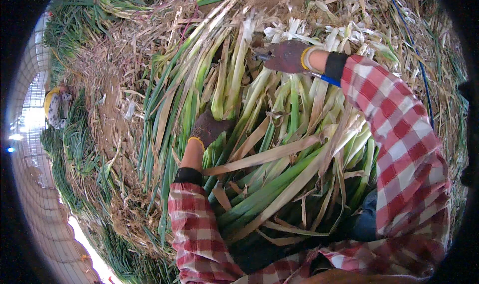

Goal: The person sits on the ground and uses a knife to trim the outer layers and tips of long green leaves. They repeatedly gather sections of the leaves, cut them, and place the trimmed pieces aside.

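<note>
My left hand point(212, 127), in a dark brown glove with a yellow cuff, is closed round the green part of long green onion stalks point(232, 87). Their pale ends point away from me. Farther right, my right hand point(288, 57) wears a matching glove and grips an air blow gun point(261, 56), its dark nozzle pointing left toward the stalks. A blue hose point(327, 79) runs back from it under my wrist. More green onions point(279, 177), with dry brown leaves among them, lie across my lap. My right fingers are partly hidden.
Stripped white skins point(292, 30) lie beyond my right hand. A blue line point(424, 77) crosses the litter at right. Piles of green onions point(85, 24) line the left, where another person point(57, 107) is bent low. Dry leaves cover the soil point(107, 102).
</note>
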The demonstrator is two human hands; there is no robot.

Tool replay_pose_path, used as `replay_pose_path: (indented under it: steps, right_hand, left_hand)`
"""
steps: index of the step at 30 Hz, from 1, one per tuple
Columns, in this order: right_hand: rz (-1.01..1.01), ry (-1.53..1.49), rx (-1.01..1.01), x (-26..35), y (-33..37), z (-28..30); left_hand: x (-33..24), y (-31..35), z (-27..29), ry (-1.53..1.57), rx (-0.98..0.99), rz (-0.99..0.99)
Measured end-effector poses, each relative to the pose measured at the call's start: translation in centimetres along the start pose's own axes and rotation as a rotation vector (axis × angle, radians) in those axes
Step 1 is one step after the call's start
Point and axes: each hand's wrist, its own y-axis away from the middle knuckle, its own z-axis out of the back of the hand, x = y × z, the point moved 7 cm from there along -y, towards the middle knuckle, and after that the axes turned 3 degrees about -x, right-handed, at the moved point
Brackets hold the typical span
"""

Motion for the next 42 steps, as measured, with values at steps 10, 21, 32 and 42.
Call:
replay_pose_path:
  steps: [10,21,32,42]
  right_hand:
    - [-0.137,0.036,-0.127,-4.4,-8.2,1.0]
    - [0.172,-0.032,0.036,0.3,1.1,-0.6]
    - [0.552,-0.126,0.289,10.8,14.2,-1.8]
    - [0.211,-0.089,0.169,4.8,4.7,-0.6]
  left_hand:
    - [-3.6,2.1,0.4,-0.099,0.012,0.012]
    - [0.8,4.2,0.2,-0.094,0.158,-0.093]
    - [-2.7,4.8,0.6,0.03,0.044,-0.079]
    - [-1.1,3.3,-0.9,0.325,0.088,-0.098]
